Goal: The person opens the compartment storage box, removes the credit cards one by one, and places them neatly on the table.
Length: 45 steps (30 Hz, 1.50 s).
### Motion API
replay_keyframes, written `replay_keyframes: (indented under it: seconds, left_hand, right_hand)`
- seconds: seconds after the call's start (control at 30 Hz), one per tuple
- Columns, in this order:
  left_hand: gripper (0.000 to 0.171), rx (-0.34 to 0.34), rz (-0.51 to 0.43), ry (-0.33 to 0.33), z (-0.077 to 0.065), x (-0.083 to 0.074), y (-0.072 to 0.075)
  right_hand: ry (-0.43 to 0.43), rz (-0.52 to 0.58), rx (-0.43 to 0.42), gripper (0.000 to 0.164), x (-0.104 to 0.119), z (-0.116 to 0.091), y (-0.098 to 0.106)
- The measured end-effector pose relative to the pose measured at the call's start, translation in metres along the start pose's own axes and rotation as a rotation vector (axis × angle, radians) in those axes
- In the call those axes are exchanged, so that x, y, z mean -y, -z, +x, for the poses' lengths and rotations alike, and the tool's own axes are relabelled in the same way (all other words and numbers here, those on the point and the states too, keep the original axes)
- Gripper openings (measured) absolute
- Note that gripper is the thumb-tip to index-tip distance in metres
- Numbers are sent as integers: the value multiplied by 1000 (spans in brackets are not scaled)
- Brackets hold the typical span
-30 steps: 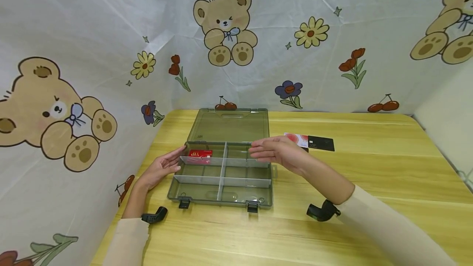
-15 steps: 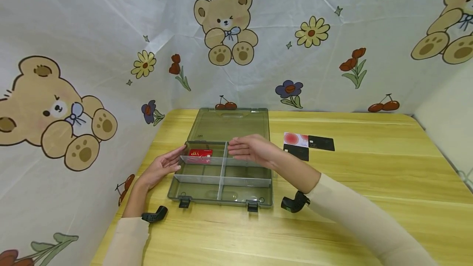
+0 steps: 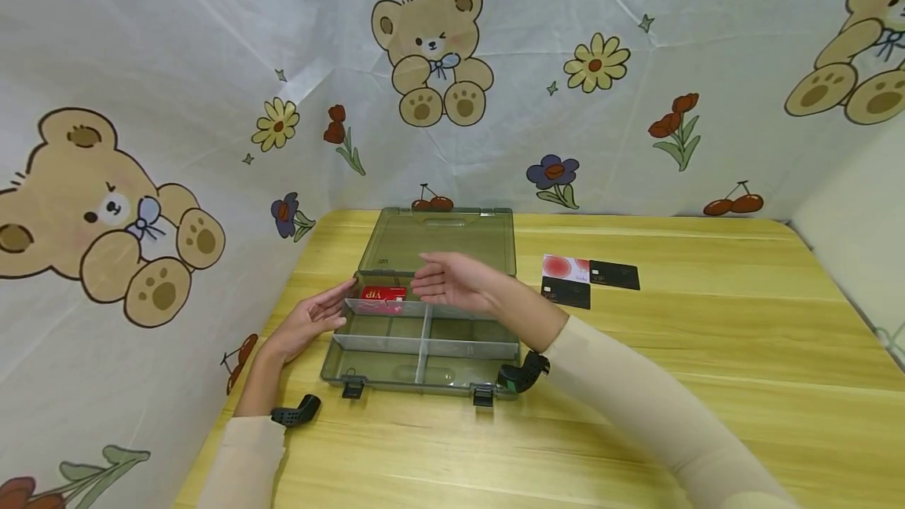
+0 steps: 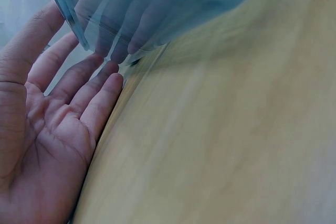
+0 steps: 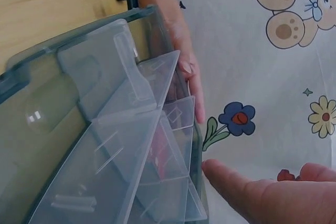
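A dark translucent compartment box (image 3: 452, 393) lies on the table with its lid (image 3: 452, 246) folded back. In its back left compartment is a red VIP card (image 3: 383, 293); red and pink show faintly through a divider (image 5: 123, 145) in the right wrist view. My left hand (image 3: 307, 324) touches the box's left wall with straight fingers, and the left wrist view shows the palm (image 4: 58, 129) beside that wall. Over the back of the box hovers my right hand (image 3: 456, 281), fingers extended and nothing visible in them, its thumb (image 5: 231, 182) above the rim. It hides part of the back right compartment.
Right of the box lie a pink and white card (image 3: 566, 267) and two black cards, one beside it (image 3: 615, 274) and one in front (image 3: 566, 294). A bear-patterned cloth (image 3: 495, 163) hangs behind the wooden table (image 3: 707, 352).
My right hand has moved left from the box's right edge to over the back middle, uncovering the front black card on the table. My left hand has stayed in place.
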State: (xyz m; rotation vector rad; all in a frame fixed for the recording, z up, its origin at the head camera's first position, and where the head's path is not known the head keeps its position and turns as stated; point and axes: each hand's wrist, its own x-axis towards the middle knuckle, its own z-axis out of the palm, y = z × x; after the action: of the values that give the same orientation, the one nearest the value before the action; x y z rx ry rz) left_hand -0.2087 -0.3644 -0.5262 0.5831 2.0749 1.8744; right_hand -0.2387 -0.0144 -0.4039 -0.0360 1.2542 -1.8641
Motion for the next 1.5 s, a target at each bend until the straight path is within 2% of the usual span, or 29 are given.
replay_keyframes:
  seconds: [0.27,0.43,0.6,0.87,1.17,1.5]
  left_hand:
    - [64,11,1,2,2,-2,4]
    - [64,8,-7,0,3,-6,5]
    - [65,22,-1,-2,1,-4,5]
    - [65,6,-8,1,-1,-4,4]
    - [65,14,-4,-3,0,1,3]
    - [65,9,-15,15,1,3,3]
  right_hand:
    - [-63,46,-32,69,6,18,-11]
    - [-100,23,-69,74,8,30,-16]
    - [-141,-10,-110,77,6,41,-19]
    - [-203,-35,-182,83,4,57,-25]
    - [-210,-67,-233,83,0,65,-28]
    - [-216,-53,-245,82,-3,69,-27]
